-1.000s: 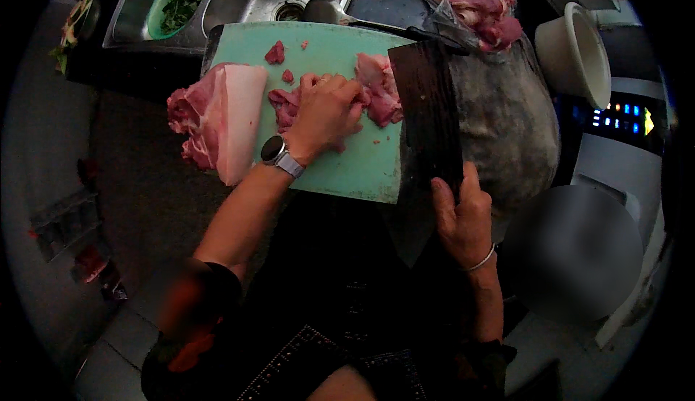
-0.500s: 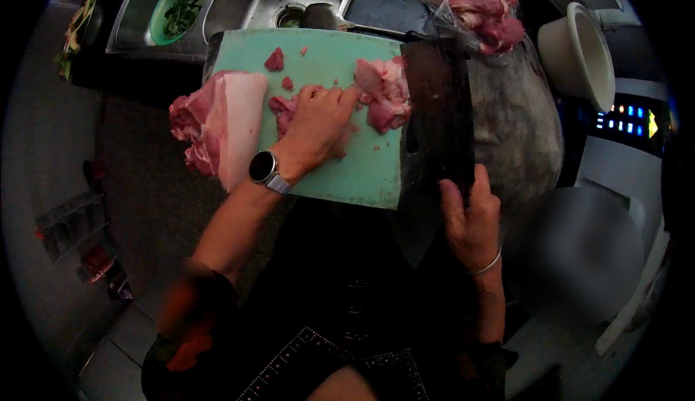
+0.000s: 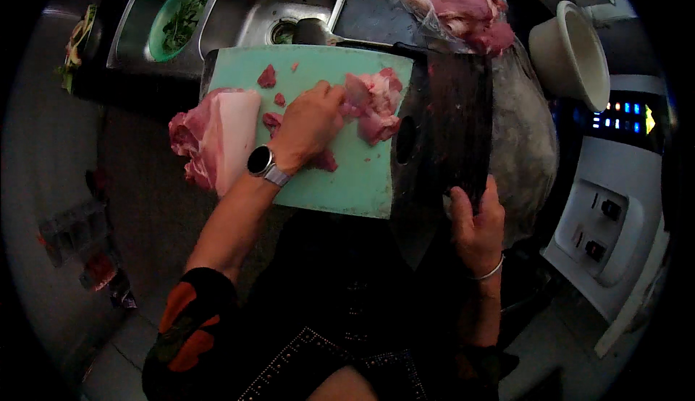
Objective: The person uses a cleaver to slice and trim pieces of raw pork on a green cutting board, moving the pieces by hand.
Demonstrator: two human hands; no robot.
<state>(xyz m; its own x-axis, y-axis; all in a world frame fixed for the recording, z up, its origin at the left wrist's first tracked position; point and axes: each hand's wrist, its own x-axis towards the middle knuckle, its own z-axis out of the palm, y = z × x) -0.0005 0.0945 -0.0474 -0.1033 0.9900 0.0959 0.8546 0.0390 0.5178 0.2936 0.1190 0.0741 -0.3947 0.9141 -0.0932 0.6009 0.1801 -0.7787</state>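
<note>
My left hand point(image 3: 310, 122), wearing a watch, is over the green cutting board point(image 3: 347, 184). Its fingers are curled and pinch the near edge of a chunk of pale, fatty raw meat point(image 3: 380, 108). Part of another meat piece point(image 3: 323, 161) shows under the palm, mostly hidden. A big slab of meat with a pale skin side point(image 3: 235, 129) lies at the board's left edge, and a small red scrap point(image 3: 267, 76) lies toward the back. My right hand point(image 3: 478, 224) is closed round the handle of a wide, dark-bladed cleaver point(image 3: 462, 122), held right of the green board.
A black board point(image 3: 416, 176) with a grip hole shows beneath the green one. Behind stand a steel double sink point(image 3: 242, 14) with a green basin of leaves point(image 3: 161, 46), and bagged meat point(image 3: 456, 3). At right are a white tub point(image 3: 572, 50) and a white appliance point(image 3: 608, 220).
My right hand has moved the cleaver a little to the right, away from the green board. My left fingers have shifted slightly and now touch the fatty meat chunk.
</note>
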